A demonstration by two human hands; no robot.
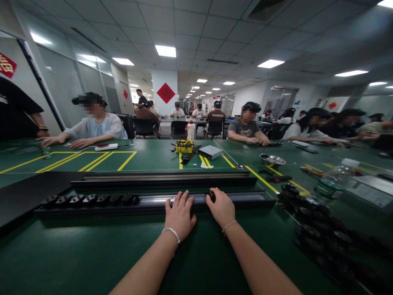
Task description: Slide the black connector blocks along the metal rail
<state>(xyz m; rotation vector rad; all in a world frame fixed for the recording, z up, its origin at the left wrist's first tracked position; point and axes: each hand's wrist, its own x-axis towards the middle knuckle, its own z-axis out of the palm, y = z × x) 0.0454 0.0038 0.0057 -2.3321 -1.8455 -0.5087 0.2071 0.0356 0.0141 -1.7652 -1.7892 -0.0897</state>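
Left hand: fingers loosely spread, resting across front rail, no object visible in grip. Right hand: thumb and fingers closed around small black part, at front rail, right of its middle. Row of black parts fills front rail's left end. Rear rail just behind, toward far edge of desk.

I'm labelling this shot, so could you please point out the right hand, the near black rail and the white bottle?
Right hand [222,207]: head view, back of hand.
Near black rail [144,209]: head view, front wall.
White bottle [190,132]: head view, body.
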